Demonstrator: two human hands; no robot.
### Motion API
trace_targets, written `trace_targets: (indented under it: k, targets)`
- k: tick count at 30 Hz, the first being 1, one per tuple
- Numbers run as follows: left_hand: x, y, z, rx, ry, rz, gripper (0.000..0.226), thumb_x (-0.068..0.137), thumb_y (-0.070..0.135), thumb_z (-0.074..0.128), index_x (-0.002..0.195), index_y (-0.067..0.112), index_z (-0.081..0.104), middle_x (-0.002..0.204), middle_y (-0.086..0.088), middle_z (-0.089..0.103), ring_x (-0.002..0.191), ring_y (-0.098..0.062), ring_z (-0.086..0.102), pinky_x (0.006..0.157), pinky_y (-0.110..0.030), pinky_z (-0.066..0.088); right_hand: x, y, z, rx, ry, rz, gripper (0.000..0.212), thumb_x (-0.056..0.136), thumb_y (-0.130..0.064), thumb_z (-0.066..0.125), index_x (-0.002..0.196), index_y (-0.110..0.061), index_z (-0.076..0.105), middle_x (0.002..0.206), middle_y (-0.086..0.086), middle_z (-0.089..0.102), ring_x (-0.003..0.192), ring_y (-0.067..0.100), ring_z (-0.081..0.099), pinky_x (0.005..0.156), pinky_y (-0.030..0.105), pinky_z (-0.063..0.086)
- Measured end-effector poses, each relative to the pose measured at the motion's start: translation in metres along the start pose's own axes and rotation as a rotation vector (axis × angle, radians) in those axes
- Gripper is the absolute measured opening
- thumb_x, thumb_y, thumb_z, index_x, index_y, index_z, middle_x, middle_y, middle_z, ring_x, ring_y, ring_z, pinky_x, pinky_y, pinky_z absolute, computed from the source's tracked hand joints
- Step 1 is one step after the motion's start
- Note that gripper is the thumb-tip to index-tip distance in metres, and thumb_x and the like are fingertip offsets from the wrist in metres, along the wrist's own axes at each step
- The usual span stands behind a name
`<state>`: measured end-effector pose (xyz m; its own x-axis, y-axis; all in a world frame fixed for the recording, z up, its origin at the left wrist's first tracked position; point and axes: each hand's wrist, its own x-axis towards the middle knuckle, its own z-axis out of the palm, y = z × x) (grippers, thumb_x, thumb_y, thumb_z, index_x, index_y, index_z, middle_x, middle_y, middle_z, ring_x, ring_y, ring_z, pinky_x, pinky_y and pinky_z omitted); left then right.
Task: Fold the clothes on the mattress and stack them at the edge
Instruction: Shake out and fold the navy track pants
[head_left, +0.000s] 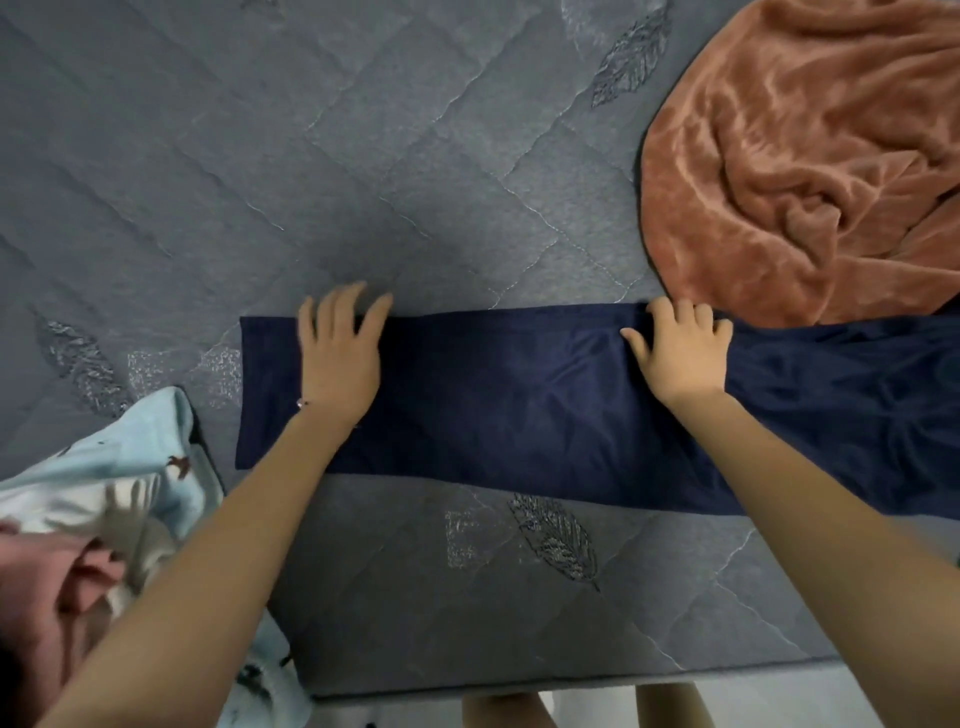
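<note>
Here, grey quilted mattress (260, 156), perhaps pale floor (595, 709).

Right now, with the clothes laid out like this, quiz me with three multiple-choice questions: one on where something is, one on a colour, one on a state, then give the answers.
1. Where does the left hand rest?
A. On the dark garment, near its left end
B. In the air above it
C. On the floor

2. What colour is the garment under both hands?
A. White
B. Navy blue
C. Green

3. How does the rust-coloured fleece lie?
A. Neatly folded
B. Rolled into a tube
C. Crumpled in a heap

Answers:
1 A: its palm lies on the cloth near the left end.
2 B: the long strip under the left hand and the right hand is navy.
3 C: its surface is all loose wrinkles, with no straight folded edge.
</note>
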<state>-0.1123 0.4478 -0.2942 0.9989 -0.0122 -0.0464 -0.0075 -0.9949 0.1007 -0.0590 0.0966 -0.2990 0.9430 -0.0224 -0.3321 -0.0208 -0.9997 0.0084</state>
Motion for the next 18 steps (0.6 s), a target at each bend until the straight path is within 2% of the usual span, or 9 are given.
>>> trace_targets:
  k: [2, 5, 8, 10, 14, 18]
  targets:
    - [-0.001, 0.048, 0.000, -0.095, -0.003, 0.113, 0.051, 0.082, -0.009, 0.057, 0.131, 0.005, 0.057, 0.135, -0.025, 0.050, 0.124, -0.043, 0.049, 0.108, -0.062, 0.029, -0.006, 0.004, -0.004, 0.007, 0.024, -0.041, 0.046, 0.095, -0.045, 0.049, 0.126, -0.010, 0.050, 0.124, 0.018, 0.048, 0.115, 0.036, 0.040, 0.098, 0.049, 0.024]
    - [0.000, 0.120, 0.000, -0.204, -0.072, 0.243, 0.048, 0.085, -0.001, 0.061, 0.132, 0.006, 0.056, 0.137, -0.024, 0.050, 0.125, -0.041, 0.050, 0.108, -0.058, 0.033, -0.015, 0.021, -0.015, 0.042, 0.068, -0.109, 0.054, 0.094, -0.045, 0.052, 0.139, -0.016, 0.043, 0.142, 0.017, 0.038, 0.135, 0.036, 0.028, 0.107, 0.050, 0.016]
    - [0.003, 0.183, 0.007, -0.180, -0.194, 0.311, 0.049, 0.098, 0.019, 0.046, 0.146, 0.016, 0.037, 0.151, -0.016, 0.034, 0.140, -0.033, 0.033, 0.117, -0.051, 0.018, -0.022, 0.051, -0.026, 0.070, 0.042, -0.139, 0.064, 0.094, -0.047, 0.051, 0.149, -0.020, 0.031, 0.154, 0.014, 0.026, 0.143, 0.034, 0.018, 0.113, 0.050, 0.011]
    - [0.006, 0.218, 0.012, -0.158, -0.197, 0.335, 0.050, 0.100, 0.027, 0.042, 0.148, 0.019, 0.033, 0.154, -0.013, 0.031, 0.142, -0.031, 0.028, 0.118, -0.050, 0.016, -0.026, 0.077, -0.031, 0.073, 0.029, -0.159, 0.068, 0.093, -0.049, 0.051, 0.151, -0.023, 0.026, 0.157, 0.012, 0.020, 0.145, 0.033, 0.014, 0.115, 0.049, 0.007]
    - [0.010, 0.286, 0.013, -0.162, -0.186, 0.313, 0.051, 0.097, 0.031, 0.048, 0.146, 0.020, 0.037, 0.152, -0.015, 0.034, 0.140, -0.033, 0.032, 0.116, -0.053, 0.020, -0.039, 0.138, -0.044, 0.101, 0.061, -0.193, 0.072, 0.091, -0.050, 0.054, 0.152, -0.023, 0.027, 0.158, 0.011, 0.021, 0.146, 0.033, 0.013, 0.117, 0.049, 0.003]
    - [0.017, 0.350, 0.011, -0.154, -0.171, 0.311, 0.051, 0.096, 0.031, 0.051, 0.145, 0.019, 0.041, 0.151, -0.016, 0.035, 0.139, -0.035, 0.033, 0.115, -0.054, 0.018, -0.048, 0.211, -0.055, 0.108, 0.126, -0.137, 0.076, 0.088, -0.051, 0.060, 0.151, -0.020, 0.029, 0.154, 0.014, 0.030, 0.143, 0.036, 0.022, 0.117, 0.053, 0.011]
